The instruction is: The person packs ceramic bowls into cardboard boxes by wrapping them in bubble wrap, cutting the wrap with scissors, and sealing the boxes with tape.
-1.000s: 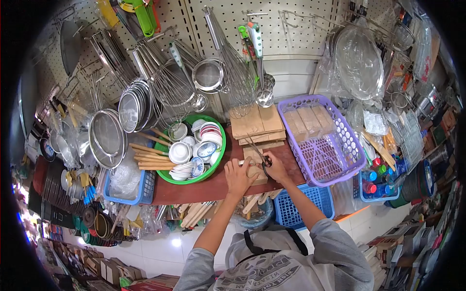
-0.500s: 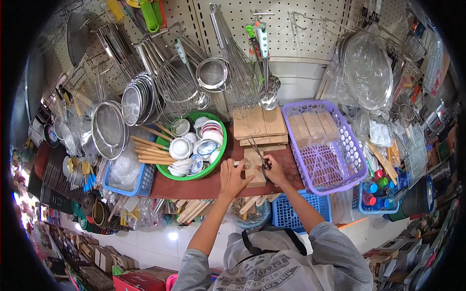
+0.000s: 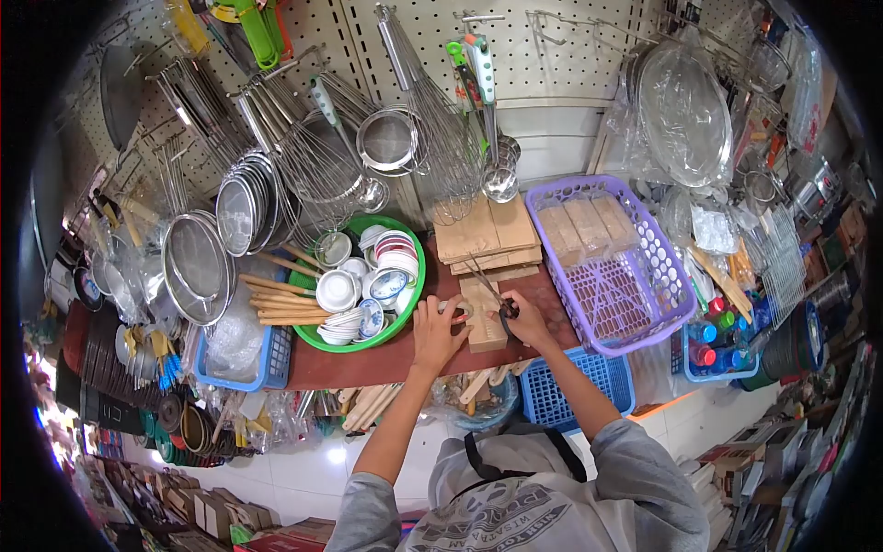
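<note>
Black-handled scissors (image 3: 505,308) are in my right hand (image 3: 526,322), their blades pointing away from me over a small brown cardboard box (image 3: 487,333). My left hand (image 3: 436,333) is just left of that box, its fingers curled around what looks like a roll of clear tape (image 3: 463,313); the fingers partly hide it. Behind the small box, flat brown cardboard boxes (image 3: 487,232) lie stacked on the reddish-brown shelf (image 3: 386,363).
To the left stands a green basin (image 3: 418,299) of bowls and wooden-handled tools. On the right, a purple basket (image 3: 676,322) holds wrapped brown boxes. Whisks (image 3: 441,138) and strainers (image 3: 198,267) hang above. A blue basket (image 3: 579,391) sits below the shelf's front edge.
The view has shifted slightly. My left hand has closed in a little beside the small box, while my right hand still holds the scissors above it.
</note>
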Demonstrator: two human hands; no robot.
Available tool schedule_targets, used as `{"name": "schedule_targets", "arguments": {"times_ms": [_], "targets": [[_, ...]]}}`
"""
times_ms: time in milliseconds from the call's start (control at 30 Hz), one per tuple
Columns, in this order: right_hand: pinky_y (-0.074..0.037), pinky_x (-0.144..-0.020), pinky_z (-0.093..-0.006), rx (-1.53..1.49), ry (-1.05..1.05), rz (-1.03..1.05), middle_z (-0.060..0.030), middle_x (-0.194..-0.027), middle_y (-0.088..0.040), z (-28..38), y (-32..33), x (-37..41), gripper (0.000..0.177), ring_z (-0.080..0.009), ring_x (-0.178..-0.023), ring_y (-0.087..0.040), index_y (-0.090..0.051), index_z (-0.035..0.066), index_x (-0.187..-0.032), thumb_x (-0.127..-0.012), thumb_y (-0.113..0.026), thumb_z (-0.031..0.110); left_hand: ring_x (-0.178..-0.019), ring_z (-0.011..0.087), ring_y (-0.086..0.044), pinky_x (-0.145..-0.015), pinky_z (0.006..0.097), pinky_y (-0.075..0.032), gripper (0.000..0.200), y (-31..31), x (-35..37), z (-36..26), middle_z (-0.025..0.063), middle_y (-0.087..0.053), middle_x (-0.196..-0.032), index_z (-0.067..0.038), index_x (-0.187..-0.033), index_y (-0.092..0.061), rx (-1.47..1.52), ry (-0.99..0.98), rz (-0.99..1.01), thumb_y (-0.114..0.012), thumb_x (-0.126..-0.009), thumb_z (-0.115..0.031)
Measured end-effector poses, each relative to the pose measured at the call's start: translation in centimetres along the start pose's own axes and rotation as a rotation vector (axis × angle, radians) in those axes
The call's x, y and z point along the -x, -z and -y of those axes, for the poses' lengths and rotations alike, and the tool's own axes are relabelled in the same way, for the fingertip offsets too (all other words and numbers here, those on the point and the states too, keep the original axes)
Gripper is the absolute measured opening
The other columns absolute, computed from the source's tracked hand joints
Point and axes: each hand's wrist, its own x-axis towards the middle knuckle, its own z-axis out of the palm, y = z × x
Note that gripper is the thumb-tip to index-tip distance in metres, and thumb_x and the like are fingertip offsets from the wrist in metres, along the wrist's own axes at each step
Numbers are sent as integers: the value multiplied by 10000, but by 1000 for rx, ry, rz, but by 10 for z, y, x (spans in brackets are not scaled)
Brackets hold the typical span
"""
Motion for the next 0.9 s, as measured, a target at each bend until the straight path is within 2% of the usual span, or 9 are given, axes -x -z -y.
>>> {"name": "schedule_targets", "arguments": {"times_ms": [167,267,367,400,500,633,667,800,900], "targets": [[-403,-558,-239,9,-33,134,28,-667,-526,-14,6,10,435,-74,-612,-506,-579,99,-972,-848,-740,484,-1003,313,-471,-834,431,-401,605,-1,0,7,112,-452,-1048,-201,-1245,-559,27,-10,-7,-814,-712,-326],[-418,-499,-225,-160,-256,310,23,-670,-544,8,18,29,427,-67,-592,-552,-558,111,-937,-906,-655,526,-1010,312,-472,-834,436,-405,619,-1,-1,9,112,-454,-1058,-197,-1255,-559,33,-29,2,-819,-708,-329],[-463,-466,-230,-219,-315,459,12,-677,-560,29,29,45,445,-75,-576,-583,-539,117,-917,-931,-592,558,-1013,311,-475,-839,441,-411,637,-3,0,13,109,-455,-1063,-188,-1268,-558,48,-35,13,-822,-705,-329],[-523,-493,-259,-194,-324,487,-7,-682,-570,40,33,52,492,-95,-595,-601,-537,102,-919,-940,-543,593,-1011,311,-477,-841,443,-413,641,-4,0,15,108,-456,-1062,-186,-1271,-558,54,-44,6,-823,-704,-326],[-569,-520,-294,-132,-411,588,-24,-685,-573,52,37,67,541,-118,-608,-615,-534,93,-916,-925,-527,633,-1005,310,-480,-848,446,-416,650,-6,1,17,104,-459,-1059,-180,-1275,-558,71,-58,-11,-828,-700,-316],[-577,-531,-312,-147,-493,631,-74,-697,-613,56,33,87,673,-153,-639,-638,-570,58,-923,-865,-527,727,-988,303,-484,-846,443,-419,642,-4,1,17,102,-457,-1048,-175,-1266,-562,82,-59,-8,-833,-697,-296],[-597,-563,-327,-146,-512,638,-73,-697,-610,51,31,90,673,-152,-653,-644,-581,59,-934,-860,-537,726,-985,302,-485,-844,442,-420,638,-4,1,18,102,-457,-1046,-175,-1265,-562,83,-59,-7,-832,-699,-295],[-601,-580,-334,-167,-502,548,-75,-700,-616,53,18,107,696,-154,-652,-648,-600,53,-930,-848,-535,742,-975,299,-487,-834,437,-423,633,-4,3,20,100,-456,-1038,-175,-1262,-563,83,-69,-29,-831,-703,-303],[-594,-572,-325,-170,-467,561,-76,-712,-616,45,7,105,709,-158,-652,-649,-608,52,-917,-846,-524,752,-973,298,-486,-834,432,-421,635,-6,3,21,96,-460,-1040,-179,-1266,-565,61,-72,-30,-829,-707,-324]]}}
